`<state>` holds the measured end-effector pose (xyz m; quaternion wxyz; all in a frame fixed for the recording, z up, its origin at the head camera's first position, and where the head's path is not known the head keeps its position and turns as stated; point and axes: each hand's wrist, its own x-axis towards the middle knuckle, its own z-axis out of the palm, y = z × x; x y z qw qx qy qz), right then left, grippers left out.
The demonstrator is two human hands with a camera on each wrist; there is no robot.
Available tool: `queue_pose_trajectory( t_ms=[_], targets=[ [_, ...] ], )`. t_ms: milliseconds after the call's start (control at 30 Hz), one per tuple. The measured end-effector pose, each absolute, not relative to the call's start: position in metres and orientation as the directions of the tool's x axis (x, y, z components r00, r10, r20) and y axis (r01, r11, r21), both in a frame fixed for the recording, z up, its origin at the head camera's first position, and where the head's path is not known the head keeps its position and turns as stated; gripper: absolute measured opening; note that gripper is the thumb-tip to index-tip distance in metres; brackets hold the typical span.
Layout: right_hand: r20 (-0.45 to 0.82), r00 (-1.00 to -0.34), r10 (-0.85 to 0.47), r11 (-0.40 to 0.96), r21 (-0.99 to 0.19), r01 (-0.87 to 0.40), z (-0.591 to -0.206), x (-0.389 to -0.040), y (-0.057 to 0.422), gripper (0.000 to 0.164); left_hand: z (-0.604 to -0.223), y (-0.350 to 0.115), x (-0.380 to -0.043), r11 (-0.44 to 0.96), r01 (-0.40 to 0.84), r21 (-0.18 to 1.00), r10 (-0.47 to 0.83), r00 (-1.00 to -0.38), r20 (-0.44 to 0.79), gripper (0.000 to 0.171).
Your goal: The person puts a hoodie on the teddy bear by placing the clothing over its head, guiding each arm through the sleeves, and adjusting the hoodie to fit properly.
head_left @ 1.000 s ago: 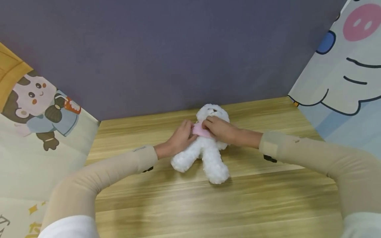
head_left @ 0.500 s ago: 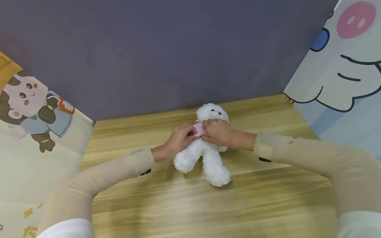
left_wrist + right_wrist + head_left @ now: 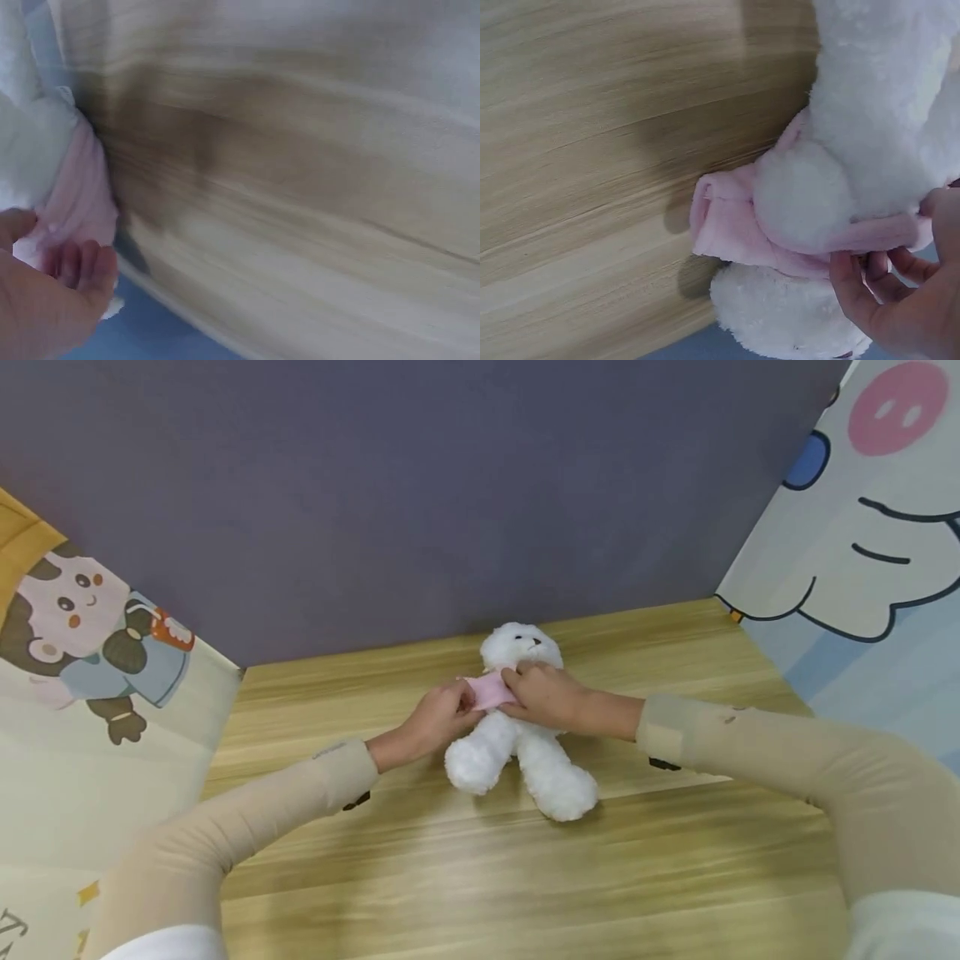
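Observation:
A white plush bear (image 3: 558, 772) lies on its back, head toward the far wall and legs toward me. Around its body is a pink fleece garment (image 3: 489, 691), stretched between my hands in the head view. My left hand (image 3: 441, 714) pinches the garment's left edge with curled fingers. On the other side, my right hand (image 3: 547, 696) grips the cloth over the chest, thumb toward the legs. In the right wrist view, a pink sleeve (image 3: 731, 221) sticks out flat, beside a round white paw (image 3: 802, 195) outside it. My right hand partly covers the torso.
The wood-grain table (image 3: 480, 877) runs back to a dark grey-purple wall panel (image 3: 465, 502). Printed cartoon panels stand at both sides, one with a girl (image 3: 90, 610) and one with a pink snout (image 3: 896, 410).
My left hand has moved left and slightly down, pulling the pink garment wider. The bear's head has shifted left while its legs have swung right. My right hand stays on the cloth.

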<state>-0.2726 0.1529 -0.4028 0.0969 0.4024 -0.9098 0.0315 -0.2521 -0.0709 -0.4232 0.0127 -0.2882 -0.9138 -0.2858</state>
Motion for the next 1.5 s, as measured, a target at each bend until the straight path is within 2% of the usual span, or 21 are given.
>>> queue_pose_trajectory(
  t_ms=[67, 133, 233, 467, 600, 733, 867, 967, 1133, 1233, 1367, 1500],
  targets=[
    [0.191, -0.664, -0.723, 0.680, 0.026, -0.732, -0.404, -0.271, 0.151, 0.036, -0.426, -0.073, -0.250, 0.648, 0.584, 0.489, 0.569, -0.798, 0.198, 0.016],
    [0.175, -0.685, -0.707, 0.700, 0.030, -0.714, -0.404, -0.269, 0.149, 0.033, -0.428, -0.075, -0.248, 0.590, 0.661, 0.463, 0.640, -0.733, 0.231, 0.017],
    [0.155, -0.716, -0.681, 0.727, 0.023, -0.686, -0.404, -0.268, 0.145, 0.031, -0.428, -0.079, -0.245, 0.526, 0.723, 0.449, 0.693, -0.670, 0.267, 0.011],
    [0.125, -0.704, -0.699, 0.713, 0.036, -0.701, -0.402, -0.265, 0.140, 0.032, -0.428, -0.086, -0.241, 0.579, 0.633, 0.514, 0.603, -0.756, 0.253, 0.010],
    [0.091, -0.720, -0.688, 0.725, 0.063, -0.686, -0.401, -0.262, 0.134, 0.035, -0.427, -0.084, -0.237, 0.495, 0.685, 0.534, 0.629, -0.707, 0.324, 0.011],
    [0.055, -0.770, -0.636, 0.770, 0.105, -0.629, -0.399, -0.260, 0.122, 0.036, -0.426, -0.080, -0.234, 0.394, 0.746, 0.538, 0.663, -0.635, 0.395, 0.007],
    [0.003, -0.795, -0.607, 0.788, 0.135, -0.601, -0.398, -0.261, 0.114, 0.034, -0.425, -0.078, -0.233, 0.354, 0.772, 0.528, 0.699, -0.594, 0.399, 0.007],
    [-0.028, -0.783, -0.621, 0.776, 0.112, -0.620, -0.396, -0.264, 0.117, 0.035, -0.425, -0.079, -0.234, 0.383, 0.753, 0.536, 0.704, -0.613, 0.359, 0.008],
    [-0.043, -0.727, -0.685, 0.726, 0.038, -0.686, -0.390, -0.265, 0.129, 0.038, -0.428, -0.085, -0.236, 0.426, 0.723, 0.545, 0.691, -0.648, 0.321, 0.010],
    [-0.010, -0.708, -0.706, 0.706, 0.061, -0.705, -0.392, -0.264, 0.129, 0.032, -0.431, -0.083, -0.234, 0.408, 0.736, 0.540, 0.688, -0.637, 0.349, 0.010],
    [0.047, -0.717, -0.695, 0.717, 0.123, -0.686, -0.398, -0.264, 0.126, 0.025, -0.431, -0.079, -0.230, 0.386, 0.754, 0.532, 0.684, -0.621, 0.384, 0.008],
    [0.058, -0.722, -0.689, 0.723, 0.117, -0.681, -0.399, -0.263, 0.127, 0.025, -0.429, -0.081, -0.230, 0.405, 0.735, 0.544, 0.696, -0.634, 0.338, 0.012]
  ],
)
